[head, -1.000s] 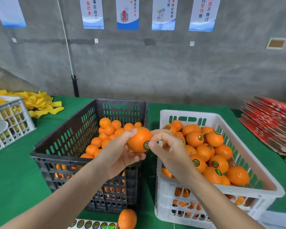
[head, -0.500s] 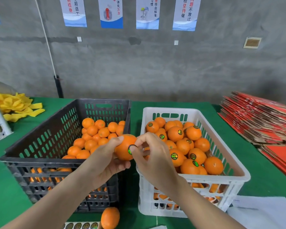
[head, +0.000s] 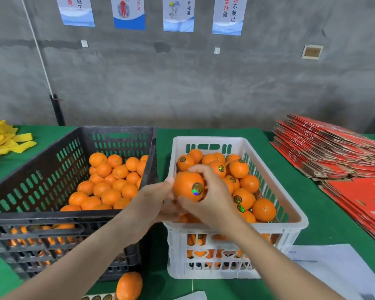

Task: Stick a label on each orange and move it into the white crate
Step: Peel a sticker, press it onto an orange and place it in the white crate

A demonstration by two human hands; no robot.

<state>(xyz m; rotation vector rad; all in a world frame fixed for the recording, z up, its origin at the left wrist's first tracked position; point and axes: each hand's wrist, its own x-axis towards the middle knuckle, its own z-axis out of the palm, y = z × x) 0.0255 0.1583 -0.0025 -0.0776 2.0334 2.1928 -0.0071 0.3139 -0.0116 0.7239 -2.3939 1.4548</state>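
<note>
The orange (head: 187, 185) sits between both hands, above the near left corner of the white crate (head: 299, 215). It is nearly round, so no long axis can be told; its label (head: 197, 188), a shiny round sticker, faces the camera and slightly right. The left hand (head: 154, 200) cups the fruit from the left and below, fingers closed around it. The right hand (head: 212, 195) wraps it from the right and over the top, also gripping.

Half a second ago the orange was over the gap between the two crates, with the right fingertips pinching at the label; now it is over the white crate's rim, and the right hand is closed round it rather than pressing the sticker.

The white crate holds labelled oranges. Left of it, touching or nearly so, the black crate (head: 30, 215) holds bare ones. Both stand on the green desk (head: 325, 215). A loose orange (head: 129, 285) lies at the near edge beside a sticker strip (head: 97, 297). Red flat cartons (head: 333, 152) are stacked to the right, yellow pieces (head: 7, 138) lie far left, and white paper (head: 338, 269) is near right.
</note>
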